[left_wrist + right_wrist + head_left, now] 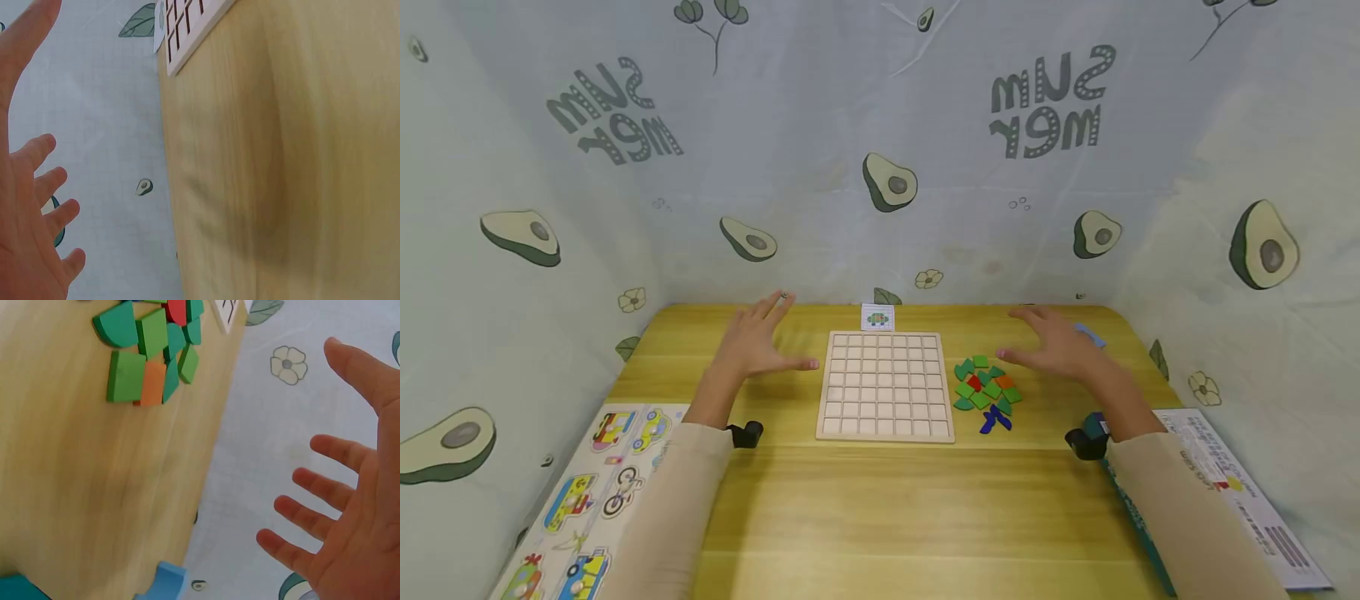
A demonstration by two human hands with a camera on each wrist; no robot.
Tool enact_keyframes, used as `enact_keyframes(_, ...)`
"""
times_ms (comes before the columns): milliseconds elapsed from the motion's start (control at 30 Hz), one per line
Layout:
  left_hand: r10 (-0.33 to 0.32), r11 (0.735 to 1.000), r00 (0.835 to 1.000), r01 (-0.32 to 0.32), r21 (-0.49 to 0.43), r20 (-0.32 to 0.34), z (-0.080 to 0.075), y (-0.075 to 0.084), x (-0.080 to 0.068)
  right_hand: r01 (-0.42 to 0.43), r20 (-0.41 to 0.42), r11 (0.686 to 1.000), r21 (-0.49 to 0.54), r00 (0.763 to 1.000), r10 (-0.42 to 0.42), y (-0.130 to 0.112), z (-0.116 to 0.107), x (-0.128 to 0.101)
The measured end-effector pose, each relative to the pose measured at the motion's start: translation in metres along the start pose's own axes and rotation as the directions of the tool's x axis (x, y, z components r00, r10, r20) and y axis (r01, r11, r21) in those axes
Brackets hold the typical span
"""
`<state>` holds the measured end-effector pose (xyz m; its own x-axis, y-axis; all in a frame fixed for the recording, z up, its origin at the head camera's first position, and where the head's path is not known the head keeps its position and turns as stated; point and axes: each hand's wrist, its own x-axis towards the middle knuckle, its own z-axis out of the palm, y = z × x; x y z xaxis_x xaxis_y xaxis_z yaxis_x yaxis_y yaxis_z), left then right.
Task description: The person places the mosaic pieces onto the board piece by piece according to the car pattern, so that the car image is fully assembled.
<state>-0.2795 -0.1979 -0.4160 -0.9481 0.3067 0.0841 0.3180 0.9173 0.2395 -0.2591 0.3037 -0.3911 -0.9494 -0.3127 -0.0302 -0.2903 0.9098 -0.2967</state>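
A vehicle puzzle sheet (597,492) lay at the table's (880,517) left edge, a printed leaflet (1240,492) at its right; avocado-print cloth (880,167) hung behind.

I sit at a light wooden desk (880,517) with a pale grain running across it. A pale cloth backdrop (880,167) hangs behind it and wraps round both sides, printed with halved avocados, small flowers, leafy sprigs and grey lettering that reads mirrored. The cloth is creased and faintly gridded up close. The light is soft and even, with only faint shadows on the wood.
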Motion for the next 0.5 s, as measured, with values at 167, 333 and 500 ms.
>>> enact_keyframes(167, 0.022, 0.998, 0.999, -0.024, -0.059, -0.026, 0.015, 0.006, -0.005, 0.015, -0.012, 0.998, 0.063, 1.000, -0.014, -0.003, 0.012, -0.004)
enact_keyframes(333, 0.030, 0.990, 0.999, -0.035, -0.135, -0.032, 0.029, 0.015, -0.010, 0.008, -0.040, 0.994, 0.111, 0.999, -0.004, -0.006, 0.025, -0.008)
enact_keyframes(500, 0.035, 0.983, 0.999, -0.039, -0.179, -0.025, 0.045, 0.022, -0.014, 0.016, -0.063, 0.987, 0.158, 0.998, -0.006, -0.006, 0.039, -0.010)
